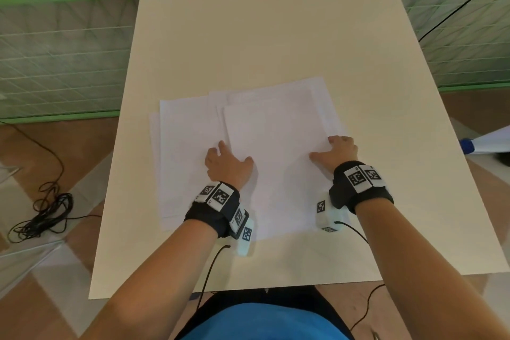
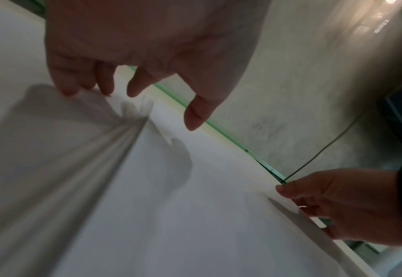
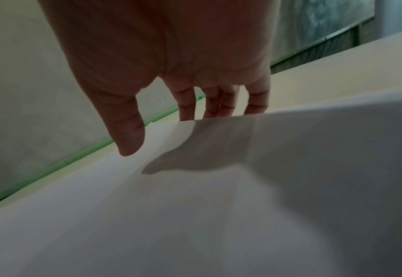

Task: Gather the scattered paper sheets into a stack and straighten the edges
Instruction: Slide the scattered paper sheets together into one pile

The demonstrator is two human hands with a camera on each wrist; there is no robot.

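Several white paper sheets (image 1: pixel 187 146) lie overlapping and askew in the middle of the cream table (image 1: pixel 276 36). The top sheet (image 1: pixel 276 146) sits between both hands. My left hand (image 1: pixel 231 152) is at its left edge: the fingertips (image 2: pixel 69 91) rest on the lower sheets and the thumb hovers above the top sheet (image 2: pixel 219 215). My right hand (image 1: pixel 323 148) pinches the right edge. Its thumb lies on top of that edge and its fingers (image 3: pixel 188 112) reach under it, so the edge is lifted a little. The right hand (image 2: pixel 287 196) also appears low in the left wrist view.
A green railing with mesh (image 1: pixel 69 50) runs behind and beside the table. A coil of black cable (image 1: pixel 47 212) lies on the floor at the left. At the right edge of view is a white object with a blue cap (image 1: pixel 469 145). The far half of the table is bare.
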